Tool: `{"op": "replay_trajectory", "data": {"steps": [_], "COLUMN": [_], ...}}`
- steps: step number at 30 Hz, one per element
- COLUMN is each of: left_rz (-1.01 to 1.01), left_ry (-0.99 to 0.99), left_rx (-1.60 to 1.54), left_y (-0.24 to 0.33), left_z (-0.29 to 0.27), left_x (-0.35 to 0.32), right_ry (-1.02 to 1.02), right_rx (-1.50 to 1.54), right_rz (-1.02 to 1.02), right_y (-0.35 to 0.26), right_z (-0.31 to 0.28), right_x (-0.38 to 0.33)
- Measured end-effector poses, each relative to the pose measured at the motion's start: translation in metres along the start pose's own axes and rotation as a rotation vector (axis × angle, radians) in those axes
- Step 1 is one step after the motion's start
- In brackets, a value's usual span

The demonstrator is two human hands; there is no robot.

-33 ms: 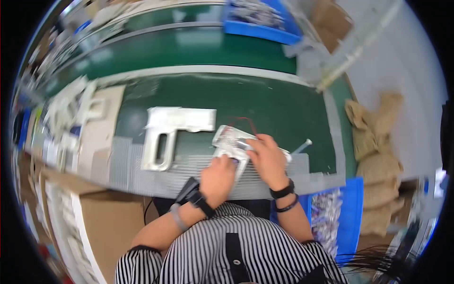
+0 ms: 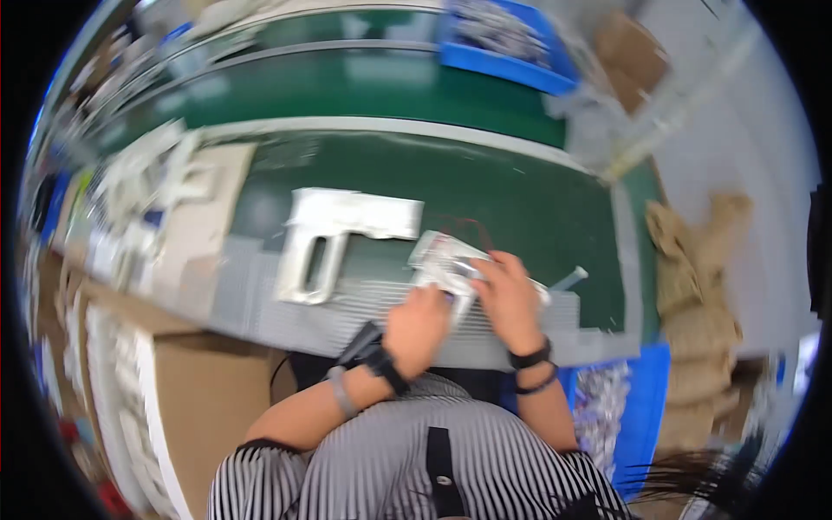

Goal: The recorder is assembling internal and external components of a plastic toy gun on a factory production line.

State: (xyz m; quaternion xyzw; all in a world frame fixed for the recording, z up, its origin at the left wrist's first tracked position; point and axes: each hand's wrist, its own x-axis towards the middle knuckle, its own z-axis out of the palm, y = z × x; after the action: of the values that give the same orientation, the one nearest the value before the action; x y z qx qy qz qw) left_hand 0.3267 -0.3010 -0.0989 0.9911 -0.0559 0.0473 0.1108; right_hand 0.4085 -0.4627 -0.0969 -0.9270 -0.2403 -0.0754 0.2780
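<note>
Both bare hands work over an opened white plastic pistol-shaped shell half [image 2: 425, 251], lying on the dark green counter [image 2: 529, 204] near its front edge, small parts inside. Right hand [image 2: 511, 299]: grip appears closed, finger and thumb at the end of a small silvery cylinder [image 2: 467, 267]. Left hand [image 2: 416, 325]: fingertips down on the shell's lower part; blur hides whether its grip clasps anything or merely presses. Thin red wire [image 2: 481, 229] loops above the shell; judged a snag risk, since a sideways pull by the right fingers could drag it loose or leave it across the rim. Small parts could pop out if the left hand lets the shell tilt. Pale stick-like piece [image 2: 569, 279] juts out just beyond the right hand; a knock of the knuckles might roll it. Second white pistol-shaped shell [image 2: 381, 217] lies flat to the left, apart from the hands. Surface: ribbed grey tape [image 2: 238, 277] along the front edge. Room: pale board [image 2: 227, 182] and heaped white parts at left, blue plastic bin [image 2: 511, 74] beyond, brown cardboard box [image 2: 212, 416] lower left, crumpled brown sacking or paper [image 2: 702, 303] at right.
</note>
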Motion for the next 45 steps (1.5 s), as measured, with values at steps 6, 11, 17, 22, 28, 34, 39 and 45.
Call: {"op": "replay_trajectory", "data": {"steps": [6, 11, 17, 22, 28, 34, 39, 45], "left_rz": [-0.018, -0.081, -0.236, -0.093, -0.002, 0.035, 0.089, 0.108], "left_ry": [0.054, 0.233, 0.124, 0.122, 0.207, 0.228, 0.276, 0.314], "left_rx": [-0.273, -0.479, -0.472, -0.438, -0.356, -0.250, -0.230, -0.209], "left_y": [0.032, 0.004, -0.027, -0.028, -0.023, -0.026, -0.032, -0.028], "left_z": [0.018, 0.005, -0.033, -0.024, -0.015, -0.013, -0.008, -0.004], "left_x": [0.018, 0.004, -0.006, -0.015, -0.017, -0.018, -0.018, -0.019], "right_ry": [-0.048, -0.029, -0.013, -0.057, -0.380, -0.487, -0.535, -0.524], "right_rx": [0.038, 0.000, 0.057, -0.226, -0.044, -0.202, -0.141, 0.044], "right_rz": [0.133, -0.027, 0.053, -0.239, -0.419, -0.534, -0.483, -0.452], "right_y": [0.022, 0.011, -0.002, -0.017, -0.012, -0.013, -0.007, -0.001], "right_z": [-0.029, -0.013, -0.007, -0.050, -0.036, -0.014, -0.008, -0.007], "right_x": [-0.022, -0.014, -0.004, 0.005, 0.036, 0.055, 0.064, 0.065]}}
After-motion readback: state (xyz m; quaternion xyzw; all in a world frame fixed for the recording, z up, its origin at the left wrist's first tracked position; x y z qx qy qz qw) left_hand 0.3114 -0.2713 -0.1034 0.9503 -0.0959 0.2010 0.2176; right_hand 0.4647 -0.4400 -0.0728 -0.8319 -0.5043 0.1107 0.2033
